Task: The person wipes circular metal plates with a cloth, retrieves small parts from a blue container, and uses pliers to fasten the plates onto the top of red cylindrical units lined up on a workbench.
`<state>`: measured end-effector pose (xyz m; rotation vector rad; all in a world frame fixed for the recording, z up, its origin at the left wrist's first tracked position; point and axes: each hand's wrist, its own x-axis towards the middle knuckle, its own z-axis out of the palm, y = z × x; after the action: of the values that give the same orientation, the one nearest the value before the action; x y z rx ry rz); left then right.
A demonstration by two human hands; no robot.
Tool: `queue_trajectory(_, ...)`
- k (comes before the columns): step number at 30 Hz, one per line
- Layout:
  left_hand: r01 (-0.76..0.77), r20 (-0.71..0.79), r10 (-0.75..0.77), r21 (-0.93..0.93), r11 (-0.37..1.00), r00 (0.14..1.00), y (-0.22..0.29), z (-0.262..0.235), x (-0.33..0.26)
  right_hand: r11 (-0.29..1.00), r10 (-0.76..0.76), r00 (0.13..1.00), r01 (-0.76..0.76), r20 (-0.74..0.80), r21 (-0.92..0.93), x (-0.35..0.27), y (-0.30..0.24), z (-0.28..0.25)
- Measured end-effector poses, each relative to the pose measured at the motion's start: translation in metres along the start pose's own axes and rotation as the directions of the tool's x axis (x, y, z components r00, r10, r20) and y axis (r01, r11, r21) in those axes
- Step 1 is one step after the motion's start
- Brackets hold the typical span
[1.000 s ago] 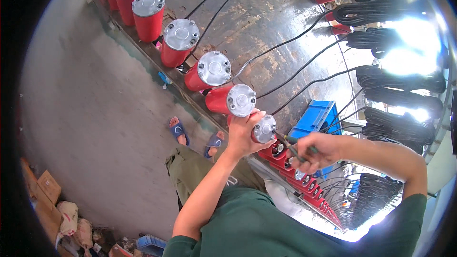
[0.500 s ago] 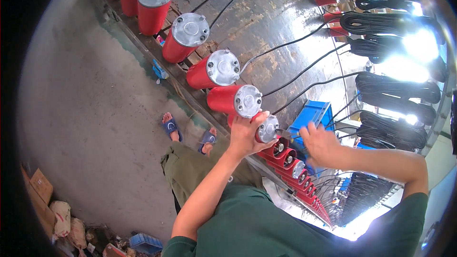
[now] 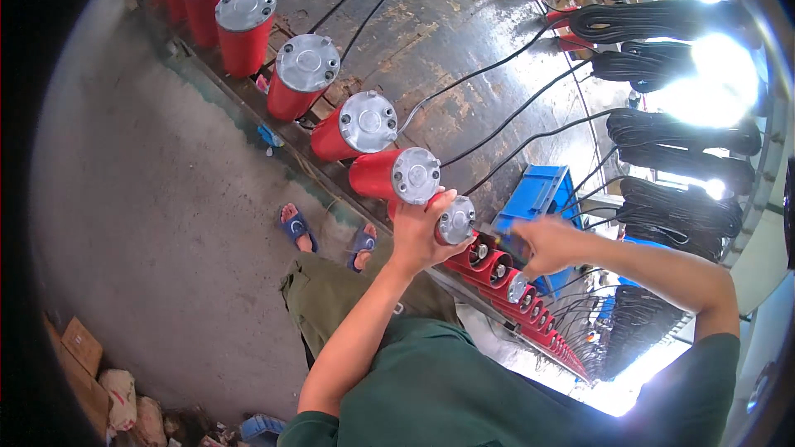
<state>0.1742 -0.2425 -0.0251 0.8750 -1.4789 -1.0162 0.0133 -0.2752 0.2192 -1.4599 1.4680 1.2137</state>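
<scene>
While the left hand [image 3: 418,238] clasped a metal-capped red cylinder [image 3: 456,220], the right hand [image 3: 548,245] curled around a blurred tool [image 3: 508,246] just beside it.

Cylinders [image 3: 371,173]: plain bright red. Lids [image 3: 416,175]: silver-grey, dotted with dark holes. Coiled cables [image 3: 629,23]: black. Table [image 3: 455,33]: dark grey-brown, blotched with tan worn patches. Crate [image 3: 530,188]: bright blue. Shirt [image 3: 447,389]: plain dark green. Trousers [image 3: 327,294]: olive green. Sandals [image 3: 296,228]: navy blue, white curved mark on strap. Floor [image 3: 166,215]: grey, teal-green strip [image 3: 219,103] beside table. Cardboard [image 3: 81,346]: brown.
</scene>
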Motion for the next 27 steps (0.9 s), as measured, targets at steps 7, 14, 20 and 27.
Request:
queue_trajectory(7, 0.027, 0.004, -0.027, -0.008, 1.000, 1.000, 0.001, -0.004, -0.001, 0.461, -0.066, 0.915, -0.327, 0.399, 0.825, -0.010, 0.000, -0.010)
queue_trajectory(14, 0.016, -0.001, -0.016, 0.004, 1.000, 1.000, 0.004, -0.004, 0.000, 0.939, -0.279, 0.876, 0.165, -0.394, -0.301, -0.007, 0.003, -0.023)
queue_trajectory(20, -0.010, -0.028, 0.009, -0.026, 1.000, 1.000, -0.003, -0.003, 0.000, 0.714, -0.496, 0.793, 0.141, -0.353, -0.685, 0.019, 0.001, -0.044)
queue_trajectory(27, -0.006, -0.037, 0.005, -0.022, 1.000, 0.999, -0.004, -0.003, -0.002, 0.734, -0.502, 0.820, 0.237, -0.274, -0.636, 0.015, -0.020, -0.058)
